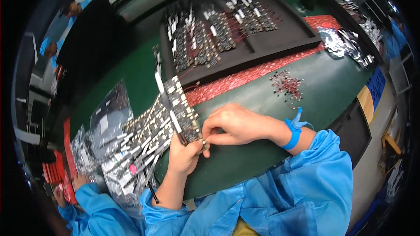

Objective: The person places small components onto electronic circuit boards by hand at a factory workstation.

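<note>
My left hand point(183, 155), thumb on top, grips the lower end of a long dark circuit board point(186, 116) with pale components. A black cable point(164, 98) with white sleeves lies along that board and runs down to my left thumb. My right hand point(238, 124), a blue band on its wrist, is closed in a pinch against the board's lower corner, close to the left fingertips. What lies between the right fingers is too small to make out. Right of the hands, a loose pile of small parts with red and black wires point(287, 85) rests on the green tabletop point(245, 98).
Beyond my hands stands a black tray point(284, 46) holding rows of boards with cables. Red bubble wrap point(249, 71) lies along its near edge. Silver bags point(334, 43) are at right. More boards and cables point(131, 166) heap at left, near another person's hand point(80, 181).
</note>
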Action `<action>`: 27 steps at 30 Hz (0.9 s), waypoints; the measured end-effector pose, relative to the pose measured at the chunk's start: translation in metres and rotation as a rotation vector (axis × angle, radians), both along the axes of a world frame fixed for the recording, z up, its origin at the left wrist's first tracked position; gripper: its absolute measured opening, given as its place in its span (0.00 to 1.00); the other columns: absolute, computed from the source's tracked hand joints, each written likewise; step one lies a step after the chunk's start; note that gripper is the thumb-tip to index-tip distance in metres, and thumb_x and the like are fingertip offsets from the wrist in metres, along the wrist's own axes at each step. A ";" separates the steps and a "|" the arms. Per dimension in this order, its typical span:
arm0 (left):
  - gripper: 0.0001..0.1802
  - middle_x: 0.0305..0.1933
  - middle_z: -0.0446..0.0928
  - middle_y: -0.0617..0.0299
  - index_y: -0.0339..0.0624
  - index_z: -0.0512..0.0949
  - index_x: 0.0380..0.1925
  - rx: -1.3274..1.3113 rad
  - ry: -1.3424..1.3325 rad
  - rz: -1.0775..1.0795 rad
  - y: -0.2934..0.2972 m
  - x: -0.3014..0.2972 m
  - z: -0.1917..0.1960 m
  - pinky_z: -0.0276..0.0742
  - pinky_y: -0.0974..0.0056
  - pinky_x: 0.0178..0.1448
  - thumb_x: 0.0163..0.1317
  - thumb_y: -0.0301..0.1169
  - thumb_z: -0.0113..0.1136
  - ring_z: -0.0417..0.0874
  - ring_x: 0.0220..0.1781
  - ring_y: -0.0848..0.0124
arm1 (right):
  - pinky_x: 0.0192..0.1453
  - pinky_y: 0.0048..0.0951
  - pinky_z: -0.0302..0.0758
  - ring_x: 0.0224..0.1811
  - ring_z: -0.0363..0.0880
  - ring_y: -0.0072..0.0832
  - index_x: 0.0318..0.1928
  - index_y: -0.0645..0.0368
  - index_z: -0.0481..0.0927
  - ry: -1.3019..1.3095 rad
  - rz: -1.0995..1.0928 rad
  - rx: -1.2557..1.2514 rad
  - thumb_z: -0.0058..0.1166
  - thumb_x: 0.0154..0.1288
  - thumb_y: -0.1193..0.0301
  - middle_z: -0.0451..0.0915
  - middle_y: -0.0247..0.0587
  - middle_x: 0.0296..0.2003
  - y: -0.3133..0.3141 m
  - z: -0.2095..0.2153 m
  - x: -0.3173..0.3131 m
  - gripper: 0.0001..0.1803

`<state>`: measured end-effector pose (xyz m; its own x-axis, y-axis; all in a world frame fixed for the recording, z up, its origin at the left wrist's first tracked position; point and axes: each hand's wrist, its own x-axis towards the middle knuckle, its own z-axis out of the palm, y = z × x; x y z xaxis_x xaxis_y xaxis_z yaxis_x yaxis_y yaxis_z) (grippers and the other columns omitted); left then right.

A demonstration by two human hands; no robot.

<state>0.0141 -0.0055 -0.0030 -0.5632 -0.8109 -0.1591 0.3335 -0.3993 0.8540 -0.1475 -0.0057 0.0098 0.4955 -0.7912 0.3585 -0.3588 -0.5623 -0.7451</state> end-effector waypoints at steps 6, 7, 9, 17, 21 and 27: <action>0.15 0.22 0.67 0.59 0.34 0.61 0.33 -0.109 0.052 0.188 0.004 -0.003 0.002 0.67 0.73 0.17 0.42 0.23 0.48 0.69 0.20 0.73 | 0.26 0.21 0.67 0.24 0.70 0.22 0.31 0.65 0.66 -0.147 0.000 0.279 0.50 0.45 0.68 0.72 0.37 0.23 0.001 -0.004 -0.004 0.15; 0.15 0.23 0.67 0.60 0.35 0.61 0.33 -0.119 0.059 0.186 0.005 -0.004 0.005 0.66 0.74 0.18 0.42 0.23 0.48 0.69 0.20 0.73 | 0.26 0.21 0.67 0.24 0.70 0.22 0.31 0.65 0.66 -0.145 -0.003 0.260 0.50 0.45 0.68 0.72 0.37 0.23 0.001 -0.004 -0.002 0.15; 0.14 0.23 0.67 0.60 0.36 0.60 0.33 -0.129 0.028 0.219 0.009 -0.005 0.003 0.66 0.74 0.19 0.43 0.22 0.48 0.70 0.21 0.73 | 0.25 0.16 0.65 0.23 0.68 0.17 0.31 0.65 0.66 -0.416 0.230 0.795 0.49 0.46 0.69 0.72 0.36 0.22 0.002 -0.008 0.003 0.14; 0.14 0.26 0.67 0.61 0.38 0.58 0.33 -0.229 -0.020 0.136 0.012 0.000 -0.004 0.67 0.74 0.21 0.45 0.24 0.47 0.69 0.22 0.75 | 0.26 0.14 0.63 0.23 0.67 0.14 0.29 0.62 0.67 -0.488 0.246 0.984 0.49 0.46 0.72 0.72 0.35 0.23 0.006 -0.004 0.008 0.10; 0.15 0.26 0.66 0.61 0.38 0.57 0.34 -0.248 -0.009 0.107 0.017 -0.002 -0.001 0.68 0.73 0.23 0.47 0.25 0.47 0.69 0.23 0.75 | 0.23 0.12 0.60 0.23 0.65 0.12 0.27 0.60 0.69 -0.527 0.203 0.855 0.50 0.45 0.70 0.71 0.31 0.24 0.012 -0.002 0.006 0.08; 0.25 0.26 0.62 0.61 0.39 0.53 0.36 -0.268 0.266 -0.133 0.008 0.000 -0.015 0.67 0.72 0.25 0.42 0.36 0.54 0.66 0.26 0.75 | 0.27 0.12 0.62 0.26 0.65 0.12 0.27 0.58 0.71 -0.575 -0.027 0.849 0.49 0.45 0.73 0.70 0.28 0.24 0.012 0.032 -0.024 0.06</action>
